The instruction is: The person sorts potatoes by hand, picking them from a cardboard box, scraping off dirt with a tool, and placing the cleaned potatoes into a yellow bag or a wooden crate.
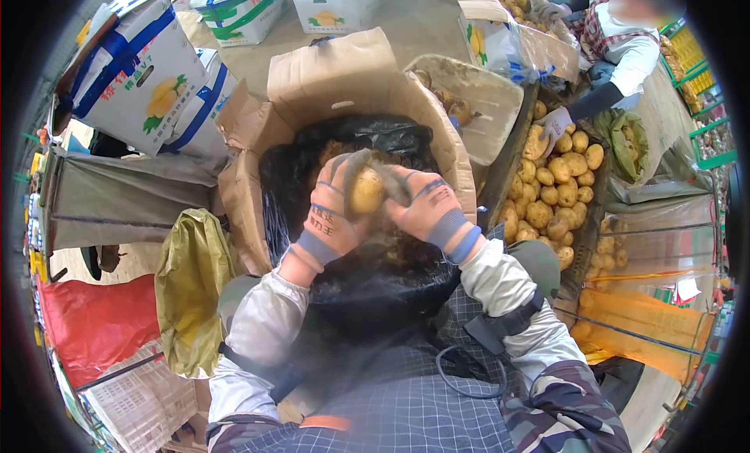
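My left hand (337,207), in an orange glove with grey fingers, is wrapped round a yellow potato (366,191). Close by on its right, my right hand (422,203), gloved the same way, has its fingers bent toward the potato; the fingertips are blurred, and whether they hold anything is unclear. Both hands are above an open cardboard box (336,70) lined with black plastic (285,179). Brownish, blurred contents show inside it, partly hidden by the hands.
To the right stands a crate of potatoes (558,179), where a co-worker's gloved hand (553,128) reaches in. A dirty pale tub (500,101) lies behind the box. White printed cartons (144,85) stand at the left, above a green sack (191,289).
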Demonstrator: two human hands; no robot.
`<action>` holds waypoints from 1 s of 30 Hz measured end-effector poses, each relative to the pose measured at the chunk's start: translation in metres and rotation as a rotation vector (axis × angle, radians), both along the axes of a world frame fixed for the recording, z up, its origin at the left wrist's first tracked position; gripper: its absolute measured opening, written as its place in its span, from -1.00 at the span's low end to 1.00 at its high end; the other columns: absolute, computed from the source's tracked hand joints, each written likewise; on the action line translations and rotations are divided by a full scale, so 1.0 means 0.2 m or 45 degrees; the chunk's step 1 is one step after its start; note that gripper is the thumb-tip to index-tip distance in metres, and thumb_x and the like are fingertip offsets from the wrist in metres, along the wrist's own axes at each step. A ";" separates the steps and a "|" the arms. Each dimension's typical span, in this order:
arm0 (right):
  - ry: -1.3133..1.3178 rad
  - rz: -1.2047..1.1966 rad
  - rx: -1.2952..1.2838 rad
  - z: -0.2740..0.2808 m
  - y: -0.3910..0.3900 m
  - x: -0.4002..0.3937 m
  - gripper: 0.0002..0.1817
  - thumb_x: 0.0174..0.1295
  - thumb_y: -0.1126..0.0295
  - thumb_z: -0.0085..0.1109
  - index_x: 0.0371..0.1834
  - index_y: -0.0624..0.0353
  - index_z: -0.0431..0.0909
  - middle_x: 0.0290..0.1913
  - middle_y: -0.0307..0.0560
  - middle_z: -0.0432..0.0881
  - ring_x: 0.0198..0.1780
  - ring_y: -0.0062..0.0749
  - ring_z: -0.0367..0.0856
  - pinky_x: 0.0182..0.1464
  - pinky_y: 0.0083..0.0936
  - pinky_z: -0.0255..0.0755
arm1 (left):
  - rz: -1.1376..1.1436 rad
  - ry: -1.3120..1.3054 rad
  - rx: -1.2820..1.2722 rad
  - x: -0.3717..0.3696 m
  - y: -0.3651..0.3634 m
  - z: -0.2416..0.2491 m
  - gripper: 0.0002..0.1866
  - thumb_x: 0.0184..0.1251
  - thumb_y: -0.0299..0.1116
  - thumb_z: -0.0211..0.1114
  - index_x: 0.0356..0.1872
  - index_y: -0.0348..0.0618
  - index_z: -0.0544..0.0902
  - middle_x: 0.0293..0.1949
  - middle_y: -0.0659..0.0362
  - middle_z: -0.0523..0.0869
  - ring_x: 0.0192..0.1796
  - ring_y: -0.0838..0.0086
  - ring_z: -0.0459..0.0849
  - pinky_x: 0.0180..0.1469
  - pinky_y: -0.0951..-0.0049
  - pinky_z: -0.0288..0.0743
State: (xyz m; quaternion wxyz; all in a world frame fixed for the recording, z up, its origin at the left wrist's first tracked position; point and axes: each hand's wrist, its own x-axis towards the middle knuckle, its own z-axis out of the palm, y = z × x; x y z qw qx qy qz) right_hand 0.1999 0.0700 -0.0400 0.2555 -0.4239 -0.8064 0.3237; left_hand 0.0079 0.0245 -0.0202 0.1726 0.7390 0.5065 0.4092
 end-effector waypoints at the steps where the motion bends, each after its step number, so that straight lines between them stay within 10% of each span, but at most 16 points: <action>1: 0.265 0.000 -0.108 -0.03 0.03 0.01 -0.52 0.14 0.36 0.29 0.19 0.09 0.62 -0.20 0.03 0.69 -0.26 -0.13 0.71 -0.17 -0.26 0.56 | -0.003 -0.046 -0.014 0.01 0.01 -0.01 -0.17 -0.05 -0.56 0.44 0.40 -0.23 0.40 0.26 -0.13 0.53 0.31 -0.05 0.52 0.38 0.17 0.40; 5: 0.758 0.135 -1.421 0.13 0.01 0.09 -0.51 0.26 0.24 0.35 0.23 0.16 0.54 -0.39 -0.24 0.62 -0.43 -0.57 0.59 -0.40 -0.56 0.45 | -0.066 -0.144 -0.090 0.04 0.00 -0.03 -0.07 0.00 -0.48 0.49 0.50 -0.22 0.28 0.38 -0.15 0.45 0.40 -0.03 0.47 0.46 0.19 0.34; 12: 0.828 -0.251 -1.383 0.21 0.09 0.19 -0.62 0.27 0.21 0.34 0.08 0.14 0.62 -0.51 -0.32 0.55 -0.64 -0.63 0.40 -0.59 -0.65 0.28 | -0.196 -0.659 -0.393 0.05 -0.01 -0.14 -0.14 0.17 -0.31 0.48 0.50 -0.23 0.30 0.39 -0.15 0.45 0.46 0.02 0.43 0.49 0.19 0.30; 15: 0.631 -0.341 -0.943 0.25 0.31 0.58 -0.67 0.32 0.22 0.31 0.06 0.14 0.66 -0.35 -0.27 0.68 -0.58 -0.60 0.50 -0.57 -0.66 0.36 | 0.056 0.071 -0.700 -0.11 0.06 -0.31 -0.21 0.22 -0.27 0.46 0.48 -0.19 0.34 0.41 -0.15 0.44 0.46 -0.02 0.42 0.49 0.21 0.33; 20: 0.146 -0.564 -0.734 0.00 0.38 1.44 -0.56 0.32 0.21 0.33 0.22 0.12 0.59 -0.25 -0.16 0.70 -0.52 -0.52 0.57 -0.59 -0.57 0.42 | 0.211 0.397 -0.927 -0.14 0.19 -0.66 -0.25 0.24 -0.10 0.42 0.43 -0.16 0.42 0.44 -0.12 0.44 0.49 0.00 0.39 0.50 0.20 0.31; 23: -0.071 -0.940 -1.241 -0.29 0.14 1.72 -0.45 0.20 0.14 0.48 0.18 0.19 0.60 -0.15 -0.07 0.73 -0.38 -0.38 0.69 -0.46 -0.43 0.53 | 0.343 0.529 -0.947 -0.03 0.43 -0.81 -0.10 0.16 -0.04 0.46 0.51 -0.18 0.34 0.51 -0.14 0.36 0.56 0.05 0.31 0.57 0.25 0.21; 26: 0.480 -0.932 -1.299 -0.46 -0.23 1.90 -0.55 0.45 0.12 0.10 0.19 0.24 0.60 -0.05 0.05 0.75 -0.40 -0.44 0.64 -0.43 -0.49 0.51 | 0.309 0.395 -0.897 -0.07 0.72 -1.25 0.04 0.10 0.03 0.48 0.54 -0.34 0.25 0.51 -0.19 0.35 0.58 0.10 0.29 0.57 0.28 0.18; 30: 1.154 -1.314 -1.381 -0.46 -0.52 1.98 -0.53 0.41 0.13 0.10 0.21 0.25 0.58 -0.14 -0.01 0.73 -0.49 -0.49 0.54 -0.40 -0.41 0.48 | 0.575 0.551 -1.159 -0.03 0.97 -1.47 0.06 0.07 0.06 0.55 0.39 -0.62 0.32 0.45 -0.35 0.37 0.52 -0.01 0.38 0.50 0.27 0.30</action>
